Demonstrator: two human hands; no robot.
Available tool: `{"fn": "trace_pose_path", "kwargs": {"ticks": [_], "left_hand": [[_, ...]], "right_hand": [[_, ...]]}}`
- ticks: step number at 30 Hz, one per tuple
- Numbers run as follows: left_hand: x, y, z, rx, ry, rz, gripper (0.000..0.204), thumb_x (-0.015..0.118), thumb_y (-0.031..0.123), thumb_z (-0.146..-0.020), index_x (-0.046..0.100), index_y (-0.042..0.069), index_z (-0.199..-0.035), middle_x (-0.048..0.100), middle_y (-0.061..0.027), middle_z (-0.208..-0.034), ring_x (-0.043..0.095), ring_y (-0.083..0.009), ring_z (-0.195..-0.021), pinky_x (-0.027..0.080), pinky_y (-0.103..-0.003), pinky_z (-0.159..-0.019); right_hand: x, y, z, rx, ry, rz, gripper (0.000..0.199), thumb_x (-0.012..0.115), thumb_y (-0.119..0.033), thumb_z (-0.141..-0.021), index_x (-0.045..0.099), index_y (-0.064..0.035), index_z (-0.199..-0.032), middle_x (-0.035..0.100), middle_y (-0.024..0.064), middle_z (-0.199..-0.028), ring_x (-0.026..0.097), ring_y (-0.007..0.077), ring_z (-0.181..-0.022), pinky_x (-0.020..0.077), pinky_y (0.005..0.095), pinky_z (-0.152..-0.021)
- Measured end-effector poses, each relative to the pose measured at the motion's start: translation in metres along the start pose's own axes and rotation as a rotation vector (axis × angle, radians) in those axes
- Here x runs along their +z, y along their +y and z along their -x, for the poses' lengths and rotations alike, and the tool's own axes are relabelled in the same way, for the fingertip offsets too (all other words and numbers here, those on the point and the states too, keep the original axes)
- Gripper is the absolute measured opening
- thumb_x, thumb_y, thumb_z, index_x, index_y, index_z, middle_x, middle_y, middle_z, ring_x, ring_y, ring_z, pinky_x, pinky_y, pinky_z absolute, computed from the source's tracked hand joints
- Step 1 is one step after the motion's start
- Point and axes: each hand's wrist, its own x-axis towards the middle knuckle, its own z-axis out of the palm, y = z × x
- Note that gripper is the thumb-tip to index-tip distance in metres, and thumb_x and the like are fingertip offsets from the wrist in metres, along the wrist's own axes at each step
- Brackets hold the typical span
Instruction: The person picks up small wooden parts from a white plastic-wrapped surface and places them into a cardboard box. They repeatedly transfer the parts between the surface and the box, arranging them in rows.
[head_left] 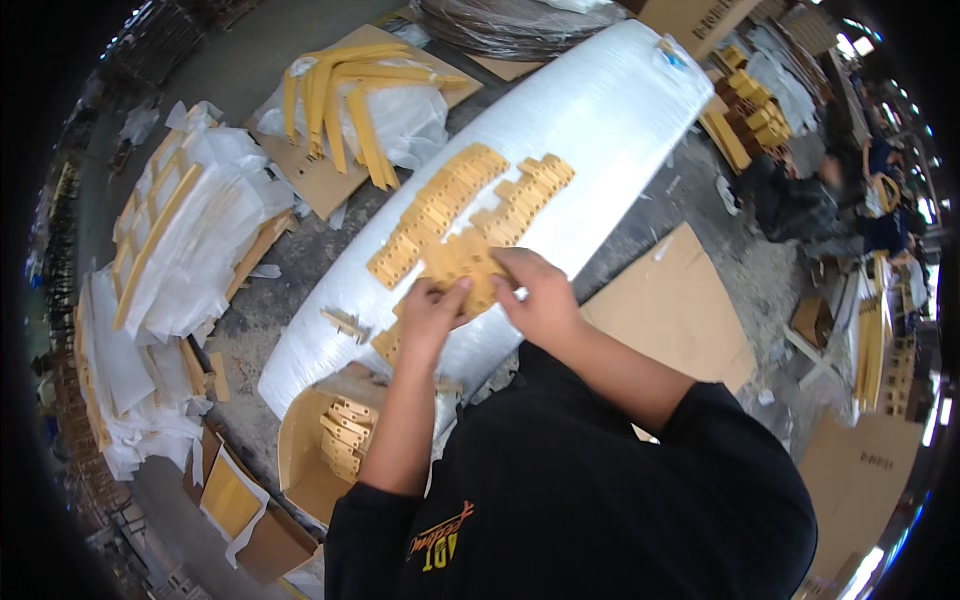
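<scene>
Between my two hands is a bunch of small yellow-tan wooden blocks with round holes, pressed side by side and slightly blurred. My left hand grips the bunch at its near left side, thumb and fingers closed on it. On the right edge my right hand is closed too, fingertips against the blocks. Just beyond lie a long row of like blocks and a shorter row, on a long surface wrapped in clear plastic film. A few more blocks show beside my left wrist.
An open cardboard box holding more blocks stands by my left forearm. Film-wrapped wooden frames are stacked at left. Angled wooden pieces lie on cardboard farther off. A cardboard sheet is at right; a person sits beyond it.
</scene>
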Motion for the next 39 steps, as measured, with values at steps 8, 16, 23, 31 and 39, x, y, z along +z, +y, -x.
{"fn": "trace_pose_path", "kwargs": {"ticks": [8, 16, 23, 31, 39], "left_hand": [[0.206, 0.021, -0.161, -0.162, -0.133, -0.103, 0.044, 0.079, 0.028, -0.091, 0.059, -0.007, -0.110, 0.068, -0.0161, -0.098, 0.073, -0.0232, -0.086, 0.064, -0.033, -0.071], [0.312, -0.014, -0.269, -0.298, -0.149, -0.122, 0.049, 0.079, 0.028, -0.091, 0.058, -0.011, -0.111, 0.069, -0.0195, -0.104, 0.074, -0.0273, -0.091, 0.065, -0.034, -0.073], [0.378, 0.013, -0.395, -0.287, -0.132, -0.189, 0.051, 0.076, 0.030, -0.092, 0.061, -0.013, -0.115, 0.070, -0.0216, -0.105, 0.075, -0.0266, -0.087, 0.065, -0.033, -0.072], [0.405, 0.001, -0.444, -0.427, -0.018, -0.378, 0.055, 0.070, 0.032, -0.095, 0.058, -0.016, -0.119, 0.069, -0.0272, -0.107, 0.075, -0.0321, -0.088, 0.066, -0.036, -0.075], [0.341, 0.038, -0.418, -0.568, -0.100, -0.128, 0.051, 0.063, 0.032, -0.100, 0.057, -0.014, -0.120, 0.065, -0.0288, -0.109, 0.073, -0.0371, -0.089, 0.065, -0.039, -0.073]], "right_hand": [[-0.109, 0.197, -0.091, 0.262, 0.014, 0.033, 0.033, 0.070, -0.003, -0.087, 0.067, 0.0053, -0.119, 0.071, 0.0226, -0.105, 0.072, 0.0314, -0.082, 0.0583, 0.0365, -0.073], [-0.134, 0.336, -0.130, 0.475, 0.037, -0.004, 0.034, 0.070, -0.005, -0.087, 0.069, 0.0020, -0.120, 0.072, 0.0215, -0.106, 0.071, 0.0271, -0.079, 0.0572, 0.0342, -0.072], [-0.136, 0.456, -0.232, 0.511, 0.046, -0.062, 0.031, 0.069, -0.008, -0.089, 0.070, 0.0021, -0.119, 0.074, 0.0211, -0.101, 0.070, 0.0247, -0.079, 0.0565, 0.0346, -0.075], [-0.112, 0.539, -0.247, 0.512, -0.105, 0.062, 0.028, 0.069, -0.011, -0.090, 0.074, -0.0023, -0.116, 0.071, 0.0168, -0.102, 0.069, 0.0286, -0.086, 0.0558, 0.0364, -0.080], [-0.115, 0.536, -0.263, 0.465, -0.174, 0.264, 0.032, 0.073, -0.015, -0.086, 0.074, -0.0049, -0.116, 0.066, 0.0217, -0.107, 0.068, 0.0364, -0.094, 0.0553, 0.0429, -0.086]]}}
